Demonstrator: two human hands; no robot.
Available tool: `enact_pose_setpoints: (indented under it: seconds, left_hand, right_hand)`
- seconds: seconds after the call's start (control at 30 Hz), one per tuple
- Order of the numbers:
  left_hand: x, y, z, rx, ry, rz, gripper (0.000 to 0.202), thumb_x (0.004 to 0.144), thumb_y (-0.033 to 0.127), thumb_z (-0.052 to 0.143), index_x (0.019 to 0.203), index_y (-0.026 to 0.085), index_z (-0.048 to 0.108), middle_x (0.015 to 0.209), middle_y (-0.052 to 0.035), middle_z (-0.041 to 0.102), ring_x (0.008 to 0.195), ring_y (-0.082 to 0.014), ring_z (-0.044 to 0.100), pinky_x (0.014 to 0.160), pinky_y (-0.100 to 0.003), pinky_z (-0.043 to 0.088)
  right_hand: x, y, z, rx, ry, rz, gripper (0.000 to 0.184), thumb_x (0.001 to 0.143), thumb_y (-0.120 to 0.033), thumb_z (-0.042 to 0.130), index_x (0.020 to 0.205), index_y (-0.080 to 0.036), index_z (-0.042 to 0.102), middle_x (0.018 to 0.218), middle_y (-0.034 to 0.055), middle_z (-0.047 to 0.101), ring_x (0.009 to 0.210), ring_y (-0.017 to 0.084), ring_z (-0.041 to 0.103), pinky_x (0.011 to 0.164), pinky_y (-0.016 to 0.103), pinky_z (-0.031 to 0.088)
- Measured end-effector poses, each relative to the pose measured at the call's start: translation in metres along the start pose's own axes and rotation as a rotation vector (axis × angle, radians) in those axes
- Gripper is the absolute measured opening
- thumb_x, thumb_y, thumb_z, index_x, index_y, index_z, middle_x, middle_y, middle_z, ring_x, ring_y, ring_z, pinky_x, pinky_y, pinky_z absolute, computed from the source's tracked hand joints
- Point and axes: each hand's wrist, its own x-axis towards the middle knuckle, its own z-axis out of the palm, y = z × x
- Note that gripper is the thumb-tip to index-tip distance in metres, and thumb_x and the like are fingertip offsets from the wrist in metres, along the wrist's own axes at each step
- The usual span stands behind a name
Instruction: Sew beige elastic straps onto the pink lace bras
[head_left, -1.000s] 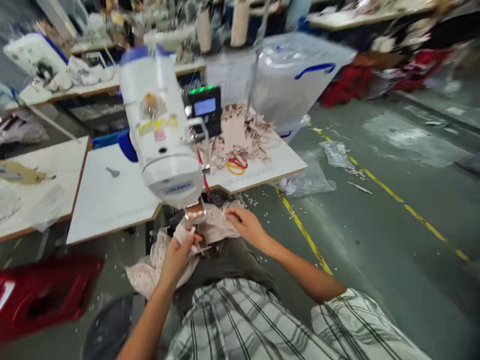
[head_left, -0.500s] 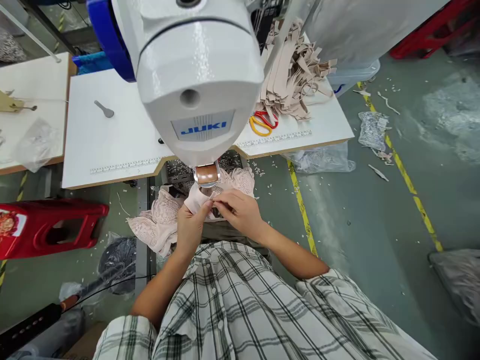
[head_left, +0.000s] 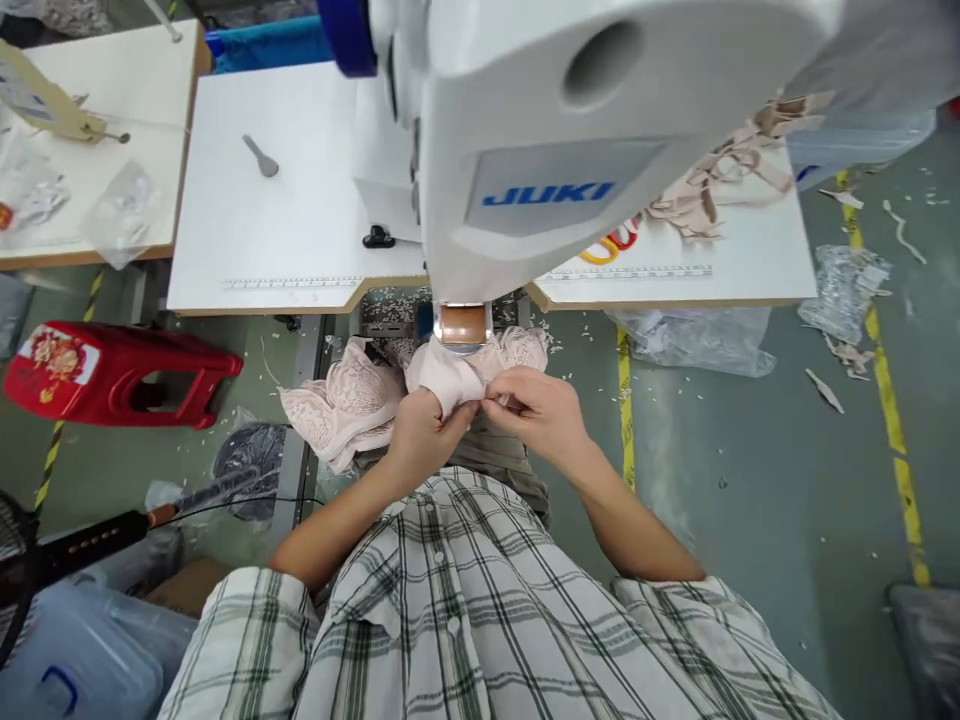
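A white JUKI sewing machine head (head_left: 570, 140) fills the top of the view. Below its copper-coloured end hangs a pale pink lace garment (head_left: 352, 400). My left hand (head_left: 424, 440) is closed on a fold of the pink fabric right under the machine. My right hand (head_left: 544, 410) pinches the same fabric edge, fingertips touching those of the left. Both hands sit close together above my lap, and part of the cloth between them is hidden by my fingers.
A white table (head_left: 292, 230) holds a grey tool (head_left: 260, 156), yellow and red scissors (head_left: 607, 245) and a heap of beige straps (head_left: 720, 170). A red stool (head_left: 112, 370) lies on the floor at left. Yellow floor lines (head_left: 889, 400) run at right, near plastic bags (head_left: 694, 340).
The view has swung down and closer to the machine. My hands came together, and both now pinch the pink fabric under the machine end.
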Motion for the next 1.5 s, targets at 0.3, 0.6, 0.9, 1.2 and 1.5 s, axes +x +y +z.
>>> enact_pose_setpoints:
  seconds: [0.3, 0.6, 0.9, 1.2, 1.5]
  left_hand:
    - [0.003, 0.004, -0.007, -0.282, -0.027, -0.227, 0.023, 0.086, 0.033, 0.067, 0.074, 0.014, 0.071, 0.069, -0.0025, 0.069, 0.065, -0.016, 0.061, 0.061, -0.025, 0.046]
    - [0.006, -0.002, -0.001, -0.462, 0.024, -0.358, 0.025, 0.081, 0.037, 0.074, 0.086, 0.013, 0.074, 0.079, -0.0021, 0.071, 0.072, -0.014, 0.062, 0.069, -0.023, 0.049]
    - [0.005, -0.001, -0.008, -0.263, -0.023, -0.164, 0.02, 0.079, 0.032, 0.075, 0.077, 0.012, 0.075, 0.068, -0.0028, 0.07, 0.067, -0.0166, 0.062, 0.064, -0.026, 0.05]
    - [0.009, -0.003, -0.011, -0.238, -0.115, -0.196, 0.024, 0.084, 0.036, 0.072, 0.078, 0.013, 0.07, 0.071, -0.0019, 0.068, 0.068, -0.0146, 0.059, 0.065, -0.025, 0.048]
    - [0.013, 0.001, -0.005, -0.211, -0.084, -0.238, 0.025, 0.086, 0.038, 0.069, 0.083, 0.013, 0.072, 0.078, -0.0032, 0.071, 0.076, -0.0171, 0.061, 0.071, -0.027, 0.047]
  right_hand:
    - [-0.008, -0.017, 0.0, 0.095, 0.081, 0.195, 0.014, 0.09, -0.033, 0.065, 0.083, -0.023, 0.071, 0.077, 0.0007, 0.067, 0.061, 0.012, 0.055, 0.058, 0.026, 0.044]
    - [0.002, -0.019, 0.003, 0.076, 0.119, 0.176, 0.011, 0.091, -0.03, 0.063, 0.085, -0.022, 0.07, 0.08, -0.0006, 0.069, 0.07, 0.012, 0.059, 0.068, 0.024, 0.046]
    - [0.015, -0.021, -0.015, 0.022, -0.104, 0.071, 0.01, 0.075, -0.014, 0.06, 0.067, -0.019, 0.059, 0.064, -0.0053, 0.051, 0.06, 0.007, 0.045, 0.058, 0.021, 0.03]
    - [0.009, -0.02, -0.015, 0.109, -0.137, 0.155, 0.009, 0.081, -0.018, 0.06, 0.073, -0.019, 0.062, 0.069, -0.0042, 0.052, 0.062, 0.007, 0.046, 0.06, 0.021, 0.031]
    - [0.013, -0.021, -0.022, 0.098, -0.149, 0.303, 0.009, 0.085, -0.023, 0.062, 0.08, -0.019, 0.068, 0.078, -0.0024, 0.066, 0.07, 0.01, 0.052, 0.067, 0.023, 0.033]
